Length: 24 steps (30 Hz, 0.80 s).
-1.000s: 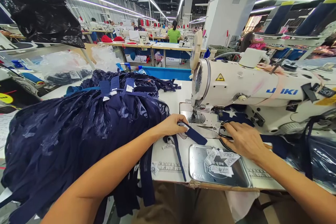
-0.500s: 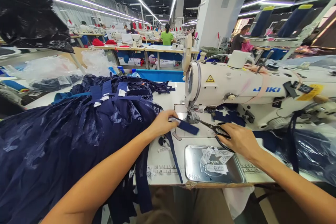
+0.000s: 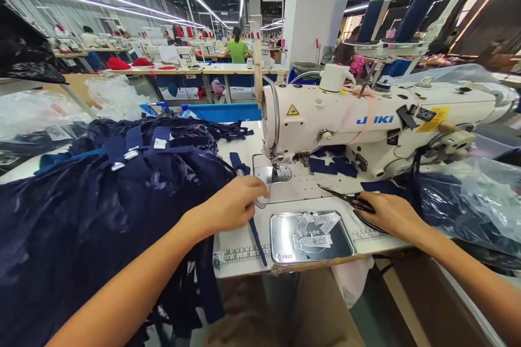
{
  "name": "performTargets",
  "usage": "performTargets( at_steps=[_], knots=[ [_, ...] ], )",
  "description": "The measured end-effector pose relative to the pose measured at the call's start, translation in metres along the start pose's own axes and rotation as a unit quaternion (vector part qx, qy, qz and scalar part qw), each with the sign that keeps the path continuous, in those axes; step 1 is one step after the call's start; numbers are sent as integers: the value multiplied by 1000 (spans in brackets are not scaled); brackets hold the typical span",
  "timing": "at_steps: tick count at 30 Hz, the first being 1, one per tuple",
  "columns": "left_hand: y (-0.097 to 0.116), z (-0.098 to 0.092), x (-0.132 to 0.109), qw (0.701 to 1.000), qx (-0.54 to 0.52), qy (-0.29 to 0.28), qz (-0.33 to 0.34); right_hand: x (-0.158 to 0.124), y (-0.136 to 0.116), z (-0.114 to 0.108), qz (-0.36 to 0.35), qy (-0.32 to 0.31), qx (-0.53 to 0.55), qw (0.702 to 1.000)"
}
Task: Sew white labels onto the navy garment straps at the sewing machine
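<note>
My left hand (image 3: 228, 203) is over the table by the navy garment pile (image 3: 134, 227), its fingers curled downward and slightly blurred. Something small and pale shows at its fingertips, too unclear to name. A narrow navy strap (image 3: 257, 241) runs out from beneath this hand toward the table's front edge, and a navy fabric tab (image 3: 239, 164) lies just beyond it. My right hand (image 3: 393, 217) is on the black handles of the scissors (image 3: 345, 195), low over the table right of the needle plate, blades pointing left. Between the hands sits a metal tray (image 3: 280, 252) with several white labels (image 3: 315, 239).
The white sewing machine (image 3: 325, 114) stands behind my hands, its presser foot (image 3: 274, 171) over the plate. Navy scraps (image 3: 334, 165) lie under its arm. A plastic bag (image 3: 459, 195) of navy fabric is at right. Thread cones (image 3: 413, 16) stand above; a person in green (image 3: 237, 50) sits far off.
My left hand has let go of the navy tab, which now lies behind it, and has moved nearer me. The scissors have gone right, away from the needle area. The view has turned right.
</note>
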<state>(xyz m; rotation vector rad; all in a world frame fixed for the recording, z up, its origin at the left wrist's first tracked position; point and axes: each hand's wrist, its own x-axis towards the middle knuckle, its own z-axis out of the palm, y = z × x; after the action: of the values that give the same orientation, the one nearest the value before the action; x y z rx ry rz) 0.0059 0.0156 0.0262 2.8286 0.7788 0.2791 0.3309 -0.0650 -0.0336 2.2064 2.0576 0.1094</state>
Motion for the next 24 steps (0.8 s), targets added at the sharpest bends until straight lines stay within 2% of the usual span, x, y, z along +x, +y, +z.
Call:
performTargets(
  at_steps=[2, 5, 8, 10, 13, 14, 16, 20, 22, 24],
  knots=[
    [5, 0, -11, 997, 31, -69, 8, 11, -2, -2, -8, 10, -24, 1000],
    [7, 6, -21, 993, 75, -92, -11, 27, -9, -7, 2, 33, -59, 998],
    [6, 12, -21, 995, 76, -69, -22, 37, -21, -11, 24, 79, -84, 993],
    [6, 14, -17, 998, 42, -33, -27, 40, -29, -12, 21, 97, -76, 992],
    [6, 16, -8, 991, -88, 43, -88, 43, -35, -11, 7, 78, -50, 996],
    [6, 17, -3, 979, -154, 68, -118, 44, -36, -10, 5, 71, -44, 996],
    [5, 22, 5, 935, -294, 107, -170, 45, -35, -9, 6, 70, -47, 996],
    [0, 32, 14, 835, -489, 139, -212, 44, -36, -9, -20, 134, -70, 988],
    [-2, 36, 14, 805, -530, 142, -225, 41, -45, -11, -60, 156, -1, 986],
    [-3, 38, 12, 793, -543, 145, -236, 40, -59, -15, -107, 140, 142, 974]
  ],
)
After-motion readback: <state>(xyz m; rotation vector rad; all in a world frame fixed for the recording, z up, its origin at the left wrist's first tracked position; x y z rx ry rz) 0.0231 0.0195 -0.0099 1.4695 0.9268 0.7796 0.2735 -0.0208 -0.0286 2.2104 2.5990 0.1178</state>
